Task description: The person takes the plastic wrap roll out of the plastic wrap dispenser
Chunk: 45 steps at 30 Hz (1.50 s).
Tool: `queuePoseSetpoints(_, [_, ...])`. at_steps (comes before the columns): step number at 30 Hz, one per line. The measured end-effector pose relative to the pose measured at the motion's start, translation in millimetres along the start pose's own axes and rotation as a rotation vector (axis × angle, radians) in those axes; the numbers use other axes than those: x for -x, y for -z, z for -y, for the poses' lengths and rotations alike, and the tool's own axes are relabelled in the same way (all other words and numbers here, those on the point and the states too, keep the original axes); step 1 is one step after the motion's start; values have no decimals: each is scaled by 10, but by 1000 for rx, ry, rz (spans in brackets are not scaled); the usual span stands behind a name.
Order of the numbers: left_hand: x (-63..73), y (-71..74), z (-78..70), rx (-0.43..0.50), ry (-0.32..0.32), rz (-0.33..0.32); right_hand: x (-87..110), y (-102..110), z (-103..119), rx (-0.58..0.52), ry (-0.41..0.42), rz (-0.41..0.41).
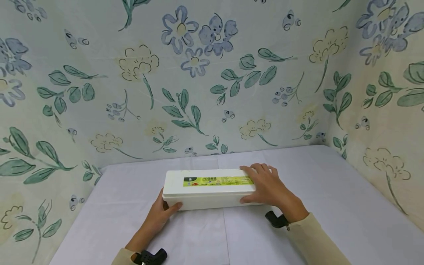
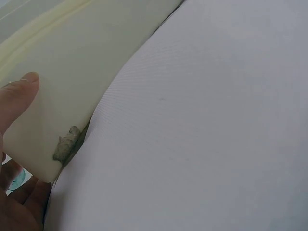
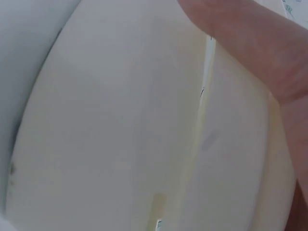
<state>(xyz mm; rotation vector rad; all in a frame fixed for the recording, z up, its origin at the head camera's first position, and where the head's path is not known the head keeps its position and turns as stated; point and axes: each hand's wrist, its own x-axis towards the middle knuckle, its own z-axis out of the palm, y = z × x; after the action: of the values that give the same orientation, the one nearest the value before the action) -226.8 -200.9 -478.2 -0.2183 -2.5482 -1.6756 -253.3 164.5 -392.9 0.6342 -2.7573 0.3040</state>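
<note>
A long white cling film box [image 1: 207, 201] lies lengthwise on the table in the head view, with a yellow-green printed label [image 1: 218, 181] along its lid. My left hand [image 1: 158, 215] grips its left end, thumb on the front face and fingers around the end. From above, my right hand [image 1: 269, 187] holds the right end, thumb at the front and fingers over the top, covering part of the label. The left wrist view shows a grey-green scuffed patch [image 2: 66, 144] on the box's lower corner. In the right wrist view, the thumb [image 3: 250, 43] crosses the lid seam.
A white cloth with fold lines covers the table [image 1: 205, 235]. Behind and at both sides stands a floral-patterned curtain or wall covering [image 1: 198, 110]. Black wrist devices [image 1: 150, 257] are strapped at both beige sleeves.
</note>
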Motion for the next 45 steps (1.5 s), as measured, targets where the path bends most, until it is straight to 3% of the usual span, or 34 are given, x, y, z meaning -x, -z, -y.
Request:
queuePoseSetpoints(20, [-29, -6, 12, 33, 8, 25, 41, 64, -69, -9, -23, -14])
queuePoseSetpoints(45, [-23, 16, 46, 36, -54, 31, 83, 170, -249, -23, -96, -59])
